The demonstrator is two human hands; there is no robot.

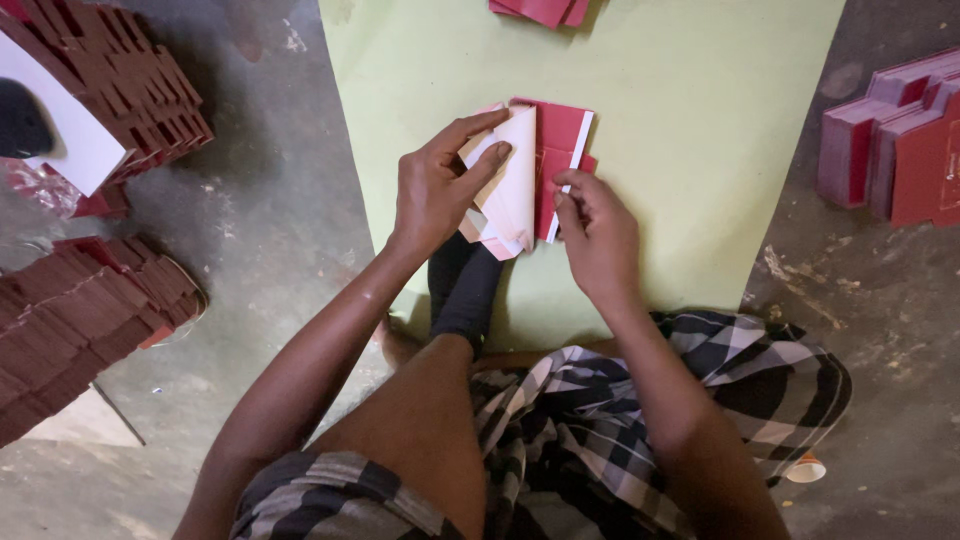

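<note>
A flat card piece, red on one face and white on the other, lies on a pale green sheet spread on the floor. My left hand pinches its folded white flap, thumb and fingers closed over the upper left edge. My right hand presses fingertips on the right edge of the red part, near a white strip. The flap stands partly raised between both hands.
Stacks of dark red folded cards sit at the left, with more below. Pink and red flat cards lie at the right. Another red piece lies at the sheet's far edge. My knee and checked cloth fill the foreground.
</note>
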